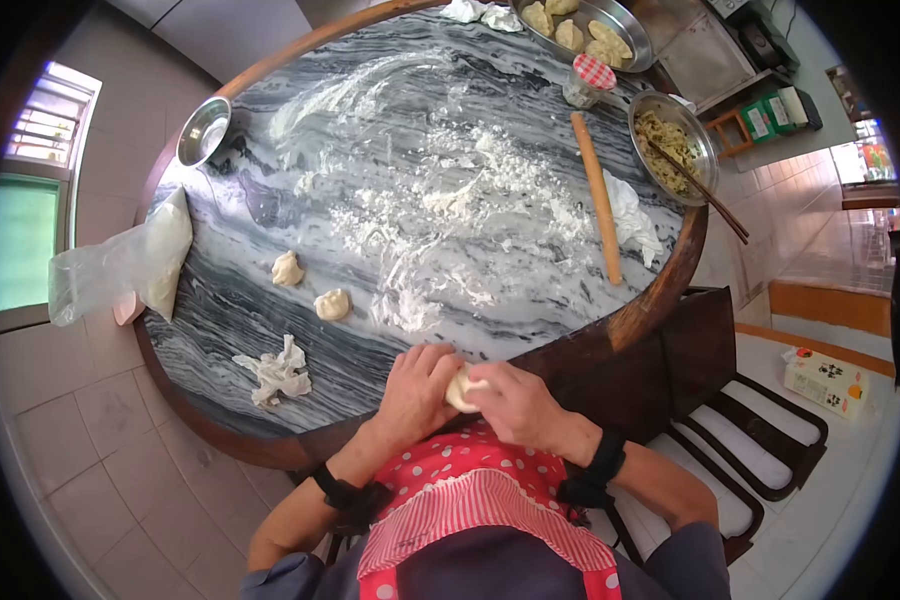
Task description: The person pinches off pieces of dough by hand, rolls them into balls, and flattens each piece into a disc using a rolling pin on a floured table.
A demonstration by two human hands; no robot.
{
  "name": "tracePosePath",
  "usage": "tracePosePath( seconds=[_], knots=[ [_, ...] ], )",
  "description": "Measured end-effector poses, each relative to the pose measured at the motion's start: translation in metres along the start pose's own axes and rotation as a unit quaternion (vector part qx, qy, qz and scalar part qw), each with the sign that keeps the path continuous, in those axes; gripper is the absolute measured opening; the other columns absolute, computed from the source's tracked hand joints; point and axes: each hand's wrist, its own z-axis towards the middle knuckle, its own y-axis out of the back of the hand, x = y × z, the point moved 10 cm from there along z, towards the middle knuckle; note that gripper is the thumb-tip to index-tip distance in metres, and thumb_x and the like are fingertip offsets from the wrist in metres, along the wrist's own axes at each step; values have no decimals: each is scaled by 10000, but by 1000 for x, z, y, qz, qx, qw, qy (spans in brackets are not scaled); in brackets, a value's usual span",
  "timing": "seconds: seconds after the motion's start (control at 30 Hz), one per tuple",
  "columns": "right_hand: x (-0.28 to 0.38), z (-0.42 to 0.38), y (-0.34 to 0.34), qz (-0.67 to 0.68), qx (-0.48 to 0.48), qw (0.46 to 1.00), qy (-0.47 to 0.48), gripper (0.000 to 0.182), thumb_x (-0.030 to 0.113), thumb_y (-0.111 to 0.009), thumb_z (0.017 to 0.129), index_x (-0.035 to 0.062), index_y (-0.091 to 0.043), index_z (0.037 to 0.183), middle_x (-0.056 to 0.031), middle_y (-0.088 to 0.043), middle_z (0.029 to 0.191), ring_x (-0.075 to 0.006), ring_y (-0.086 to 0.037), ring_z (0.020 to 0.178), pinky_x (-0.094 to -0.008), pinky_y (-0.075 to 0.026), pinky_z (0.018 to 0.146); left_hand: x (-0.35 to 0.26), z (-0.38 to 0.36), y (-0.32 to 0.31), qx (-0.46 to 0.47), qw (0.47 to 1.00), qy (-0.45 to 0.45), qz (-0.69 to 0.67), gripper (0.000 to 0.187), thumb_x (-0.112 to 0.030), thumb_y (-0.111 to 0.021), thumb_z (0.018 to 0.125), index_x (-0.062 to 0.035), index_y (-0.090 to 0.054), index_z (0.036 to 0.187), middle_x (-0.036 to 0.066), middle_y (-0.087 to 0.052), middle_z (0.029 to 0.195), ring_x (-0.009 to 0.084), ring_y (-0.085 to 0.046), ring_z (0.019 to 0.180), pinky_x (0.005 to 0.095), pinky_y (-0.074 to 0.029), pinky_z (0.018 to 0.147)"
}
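Observation:
A pale lump of dough (461,390) is held between my two hands at the near edge of the table. My left hand (420,388) curls around its left side. Fingers of my right hand (515,400) press on it from the right. Two small dough pieces, one (287,269) and another (332,304), lie on the marbled tabletop up and to the left of my hands. White flour (460,220) is scattered over the middle of the table.
A rolling pin (598,200) lies at the right, near a bowl of filling (676,140) with chopsticks across it. A lidded jar (585,82), a basin of shaped dough (625,18), a metal bowl (204,132), a flour bag (160,262) and crumpled tissue (275,371) ring the table.

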Motion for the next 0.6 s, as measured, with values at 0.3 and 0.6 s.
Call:
tracePosePath(
  seconds=[0.3, 0.6],
  knots=[
    [-31, 14, 21, -80, 11, 997, 7, 245, 9, -663, 761, 44, -622, 1000, -115, -596, 1197, -333, -573, 1128, -434, -493, 931, -19, 15, 20, -58, 994, 29, 88, 552, -248, -794, 712, -65, -558, 1176, 101, -578, 1063, 333, -558, 1007, 403, -414, 854],
    [-98, -19, 13, 259, -14, 905, -336, 502, 89, -736, 848, 34, -555, 1314, -104, -573, 1265, -215, -584, 1136, -325, -526, 908, 18, 32, 16, 49, 990, 135, -6, 465, -369, -814, 740, -72, -646, 1057, 97, -642, 994, 310, -607, 973, 401, -414, 798]
  ],
)
